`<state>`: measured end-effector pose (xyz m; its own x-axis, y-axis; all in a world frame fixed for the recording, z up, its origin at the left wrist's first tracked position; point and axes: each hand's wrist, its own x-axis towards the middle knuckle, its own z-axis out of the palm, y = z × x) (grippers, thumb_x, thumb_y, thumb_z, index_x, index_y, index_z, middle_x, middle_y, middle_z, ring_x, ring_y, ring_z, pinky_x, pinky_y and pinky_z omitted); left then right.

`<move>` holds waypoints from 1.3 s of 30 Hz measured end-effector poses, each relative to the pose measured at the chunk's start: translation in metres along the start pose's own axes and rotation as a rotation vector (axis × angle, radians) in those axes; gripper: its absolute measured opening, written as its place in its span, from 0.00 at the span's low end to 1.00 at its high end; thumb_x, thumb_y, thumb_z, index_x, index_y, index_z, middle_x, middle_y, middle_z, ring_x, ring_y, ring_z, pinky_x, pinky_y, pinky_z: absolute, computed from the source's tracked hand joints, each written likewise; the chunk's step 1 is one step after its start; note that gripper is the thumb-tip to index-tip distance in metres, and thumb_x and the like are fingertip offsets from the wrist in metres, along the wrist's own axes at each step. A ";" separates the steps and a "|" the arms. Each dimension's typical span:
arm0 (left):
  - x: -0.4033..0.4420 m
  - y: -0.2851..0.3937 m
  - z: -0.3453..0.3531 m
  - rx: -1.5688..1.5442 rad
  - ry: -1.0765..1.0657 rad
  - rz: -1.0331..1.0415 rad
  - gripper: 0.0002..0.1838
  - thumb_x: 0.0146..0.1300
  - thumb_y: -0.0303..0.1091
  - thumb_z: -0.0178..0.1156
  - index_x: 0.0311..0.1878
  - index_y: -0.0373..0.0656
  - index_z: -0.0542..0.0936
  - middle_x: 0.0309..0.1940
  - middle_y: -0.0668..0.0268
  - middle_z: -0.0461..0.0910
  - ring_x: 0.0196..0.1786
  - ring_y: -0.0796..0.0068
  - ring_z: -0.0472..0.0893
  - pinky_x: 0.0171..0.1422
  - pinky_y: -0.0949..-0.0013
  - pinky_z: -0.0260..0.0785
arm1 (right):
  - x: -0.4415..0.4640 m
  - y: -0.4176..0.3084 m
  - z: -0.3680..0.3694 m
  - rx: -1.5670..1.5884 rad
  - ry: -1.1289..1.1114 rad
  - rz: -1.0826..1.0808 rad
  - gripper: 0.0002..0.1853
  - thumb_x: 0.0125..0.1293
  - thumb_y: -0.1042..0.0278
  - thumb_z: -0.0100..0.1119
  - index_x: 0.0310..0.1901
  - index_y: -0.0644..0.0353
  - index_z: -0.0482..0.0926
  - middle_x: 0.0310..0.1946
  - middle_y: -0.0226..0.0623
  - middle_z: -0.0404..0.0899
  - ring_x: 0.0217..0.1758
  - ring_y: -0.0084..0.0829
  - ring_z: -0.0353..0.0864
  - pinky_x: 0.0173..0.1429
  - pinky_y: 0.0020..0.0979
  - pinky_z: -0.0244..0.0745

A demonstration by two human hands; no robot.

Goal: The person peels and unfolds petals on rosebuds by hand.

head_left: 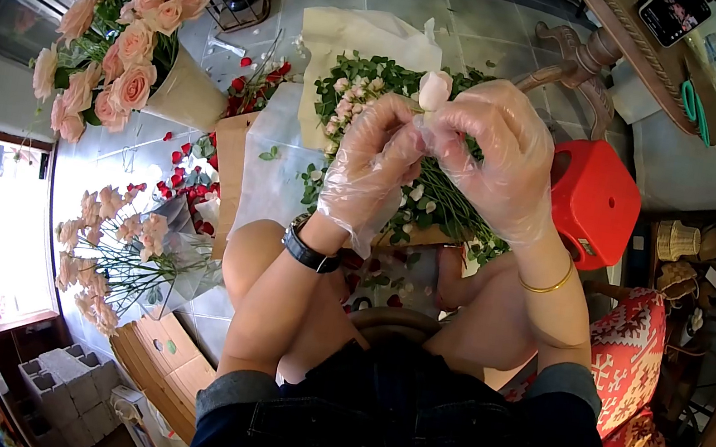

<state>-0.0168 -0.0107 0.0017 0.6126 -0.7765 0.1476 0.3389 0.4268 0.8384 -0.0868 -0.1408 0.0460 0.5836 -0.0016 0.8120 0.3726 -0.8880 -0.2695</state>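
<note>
One pale rosebud (435,91): your left hand (371,163) and right hand (503,157) pinch its base; leafy stems (455,202) lie below your grip.

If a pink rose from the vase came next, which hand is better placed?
Probably the left hand: the vase stands on that side, and the right hand is farther across. Both hands' fingers meet just below the pale bud, so the left may need freeing first.
</note>
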 end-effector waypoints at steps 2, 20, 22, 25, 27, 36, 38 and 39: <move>0.000 -0.002 -0.004 -0.015 -0.015 -0.002 0.08 0.64 0.34 0.53 0.38 0.42 0.68 0.28 0.72 0.69 0.26 0.86 0.64 0.28 0.82 0.58 | 0.000 0.000 -0.002 0.002 -0.011 -0.045 0.13 0.41 0.77 0.66 0.31 0.55 0.75 0.25 0.28 0.72 0.28 0.32 0.73 0.30 0.29 0.69; 0.002 -0.001 -0.017 0.249 -0.047 0.353 0.06 0.58 0.25 0.54 0.40 0.37 0.74 0.39 0.61 0.72 0.43 0.69 0.71 0.51 0.68 0.63 | 0.004 -0.013 -0.013 0.749 -0.045 0.509 0.15 0.47 0.66 0.70 0.35 0.59 0.76 0.29 0.26 0.75 0.30 0.17 0.68 0.37 0.19 0.65; 0.001 0.000 -0.017 0.284 -0.020 0.344 0.08 0.57 0.24 0.55 0.41 0.37 0.74 0.39 0.61 0.72 0.43 0.69 0.70 0.51 0.68 0.62 | 0.004 -0.012 -0.013 0.666 -0.038 0.495 0.14 0.47 0.67 0.70 0.34 0.59 0.76 0.28 0.27 0.75 0.28 0.17 0.69 0.34 0.20 0.66; 0.002 0.003 -0.015 0.343 -0.018 0.391 0.07 0.56 0.24 0.56 0.40 0.36 0.75 0.39 0.61 0.72 0.43 0.69 0.70 0.50 0.68 0.62 | 0.006 -0.009 -0.016 0.577 -0.041 0.433 0.13 0.48 0.68 0.69 0.33 0.60 0.75 0.27 0.28 0.75 0.27 0.17 0.71 0.32 0.19 0.67; 0.002 0.003 -0.017 0.364 -0.017 0.378 0.07 0.56 0.24 0.56 0.39 0.36 0.75 0.39 0.61 0.72 0.43 0.69 0.70 0.50 0.68 0.62 | 0.007 -0.012 -0.015 0.581 -0.022 0.456 0.12 0.49 0.69 0.69 0.33 0.60 0.75 0.27 0.28 0.75 0.27 0.17 0.72 0.31 0.19 0.67; 0.004 0.005 -0.017 0.463 0.003 0.432 0.06 0.55 0.26 0.59 0.36 0.35 0.76 0.35 0.61 0.74 0.41 0.67 0.71 0.48 0.68 0.63 | 0.007 -0.006 -0.021 0.517 -0.102 0.404 0.08 0.52 0.73 0.63 0.33 0.60 0.75 0.28 0.29 0.76 0.29 0.18 0.74 0.31 0.19 0.68; 0.005 0.006 -0.017 0.506 -0.010 0.484 0.06 0.55 0.27 0.59 0.35 0.35 0.76 0.34 0.62 0.75 0.41 0.67 0.71 0.48 0.67 0.63 | 0.004 -0.004 -0.020 0.561 -0.107 0.428 0.07 0.53 0.73 0.62 0.34 0.61 0.75 0.28 0.29 0.76 0.30 0.18 0.74 0.31 0.19 0.69; 0.005 0.008 -0.018 0.510 -0.027 0.476 0.06 0.55 0.27 0.59 0.35 0.35 0.76 0.34 0.62 0.75 0.41 0.66 0.72 0.48 0.66 0.63 | 0.003 -0.003 -0.020 0.621 -0.107 0.502 0.07 0.53 0.74 0.61 0.34 0.61 0.75 0.28 0.28 0.75 0.30 0.17 0.74 0.31 0.19 0.69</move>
<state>0.0013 -0.0028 -0.0004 0.5911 -0.5734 0.5673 -0.3436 0.4574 0.8202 -0.1005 -0.1471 0.0592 0.8420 -0.2610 0.4722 0.3622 -0.3752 -0.8532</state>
